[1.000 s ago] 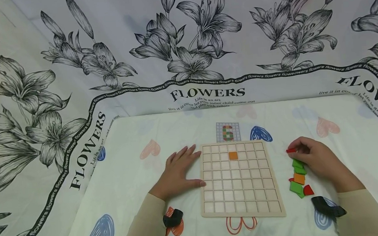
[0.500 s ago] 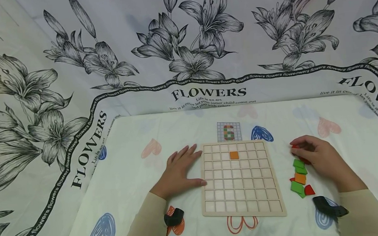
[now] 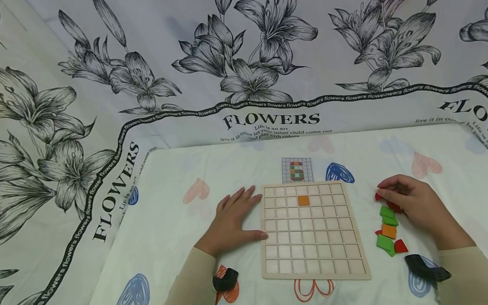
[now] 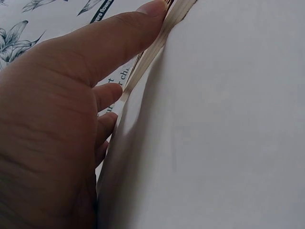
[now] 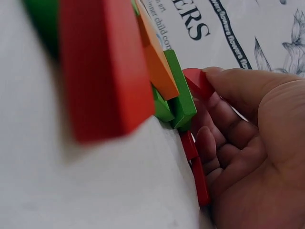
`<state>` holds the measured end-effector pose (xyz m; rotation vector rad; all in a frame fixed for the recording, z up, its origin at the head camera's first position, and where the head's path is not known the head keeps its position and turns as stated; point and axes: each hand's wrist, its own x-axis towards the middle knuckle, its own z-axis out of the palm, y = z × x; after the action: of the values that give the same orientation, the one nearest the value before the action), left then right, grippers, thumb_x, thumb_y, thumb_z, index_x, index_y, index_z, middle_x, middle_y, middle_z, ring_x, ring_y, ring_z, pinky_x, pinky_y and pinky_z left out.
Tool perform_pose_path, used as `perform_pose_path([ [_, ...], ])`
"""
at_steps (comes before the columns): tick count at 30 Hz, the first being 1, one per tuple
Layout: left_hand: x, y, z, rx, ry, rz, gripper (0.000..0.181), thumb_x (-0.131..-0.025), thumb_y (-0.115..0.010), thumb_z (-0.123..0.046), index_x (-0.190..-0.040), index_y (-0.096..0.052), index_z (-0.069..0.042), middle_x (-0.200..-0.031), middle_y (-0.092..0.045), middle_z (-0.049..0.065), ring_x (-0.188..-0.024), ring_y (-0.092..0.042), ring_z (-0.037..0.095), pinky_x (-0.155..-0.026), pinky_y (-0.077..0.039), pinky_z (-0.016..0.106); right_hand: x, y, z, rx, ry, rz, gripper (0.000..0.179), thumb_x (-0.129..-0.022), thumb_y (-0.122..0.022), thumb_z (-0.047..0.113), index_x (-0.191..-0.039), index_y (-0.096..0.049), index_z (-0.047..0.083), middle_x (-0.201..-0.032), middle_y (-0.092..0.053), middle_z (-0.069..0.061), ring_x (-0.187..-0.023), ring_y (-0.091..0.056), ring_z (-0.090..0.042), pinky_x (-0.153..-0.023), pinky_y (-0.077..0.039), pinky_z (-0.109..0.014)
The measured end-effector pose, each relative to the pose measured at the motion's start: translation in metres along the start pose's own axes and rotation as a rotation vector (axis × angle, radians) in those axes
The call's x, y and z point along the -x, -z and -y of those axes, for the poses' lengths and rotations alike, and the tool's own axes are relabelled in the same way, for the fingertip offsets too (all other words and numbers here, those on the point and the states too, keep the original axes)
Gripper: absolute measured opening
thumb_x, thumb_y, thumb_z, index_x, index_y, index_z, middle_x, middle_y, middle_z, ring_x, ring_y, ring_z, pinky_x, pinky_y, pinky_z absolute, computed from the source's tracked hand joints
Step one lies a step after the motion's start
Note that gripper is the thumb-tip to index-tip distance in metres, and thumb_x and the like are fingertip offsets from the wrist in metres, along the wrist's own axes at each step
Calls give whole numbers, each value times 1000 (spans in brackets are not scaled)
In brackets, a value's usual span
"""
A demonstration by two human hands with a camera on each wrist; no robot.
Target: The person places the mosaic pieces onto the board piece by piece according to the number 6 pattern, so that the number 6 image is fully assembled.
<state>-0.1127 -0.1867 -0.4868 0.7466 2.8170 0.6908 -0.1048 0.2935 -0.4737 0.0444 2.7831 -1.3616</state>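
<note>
A wooden grid board [image 3: 290, 251] lies in front of me with one orange square tile [image 3: 303, 200] in its upper part. My left hand [image 3: 233, 222] is spread along the board's left edge, its thumb touching the side; the left wrist view shows that thumb [image 4: 114, 40] at the wooden edge. Right of the board, my right hand [image 3: 415, 205] pinches a small red tile with a rounded side [image 5: 198, 82] between thumb and forefinger. Under its curled fingers lie more red tiles [image 5: 199, 179], partly hidden. Just below are green tiles [image 3: 385, 242] and an orange tile [image 3: 389, 231].
A small pattern card [image 3: 297, 169] with a coloured figure on a grid sits behind the board. Another red tile [image 3: 400, 246] lies at the near end of the loose pile. A white cloth with printed hearts [image 3: 196, 191] covers the table, and a flower-printed sheet [image 3: 256, 77] hangs behind.
The red tile has turned within my right fingers, and that hand has drawn slightly right, uncovering more red tiles beneath it. My left hand stays at the board's edge.
</note>
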Motion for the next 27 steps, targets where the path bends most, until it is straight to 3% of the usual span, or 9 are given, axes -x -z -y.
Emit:
perform_pose_path([
  [11, 1, 0, 1, -2, -16, -15, 102, -88, -73, -78, -171, -39, -32, -179, -20, -11, -165, -9, 15, -127, -5, 55, 1, -1, 3, -2, 8, -27, 30, -108, -72, 33, -123, -74, 6, -103, -76, -9, -83, -58, -23, -61, -50, -26],
  [21, 0, 0, 1, -5, -13, -10, 102, -88, -72, -79, -171, -39, -32, -180, -20, -10, -165, -9, 17, -127, -3, 53, 3, -2, 15, -27, 34, -28, 30, -108, -73, 33, -124, -78, 8, -113, -78, -4, -97, -63, -9, -75, -55, -17],
  [27, 0, 0, 0, -1, -9, -13, 102, -87, -74, -78, -171, -39, -32, -180, -20, -11, -165, -9, 16, -127, -4, 53, 4, -6, 23, -42, 48, -26, 29, -107, -76, 29, -124, -78, 7, -110, -78, -3, -93, -64, -15, -72, -56, -20],
])
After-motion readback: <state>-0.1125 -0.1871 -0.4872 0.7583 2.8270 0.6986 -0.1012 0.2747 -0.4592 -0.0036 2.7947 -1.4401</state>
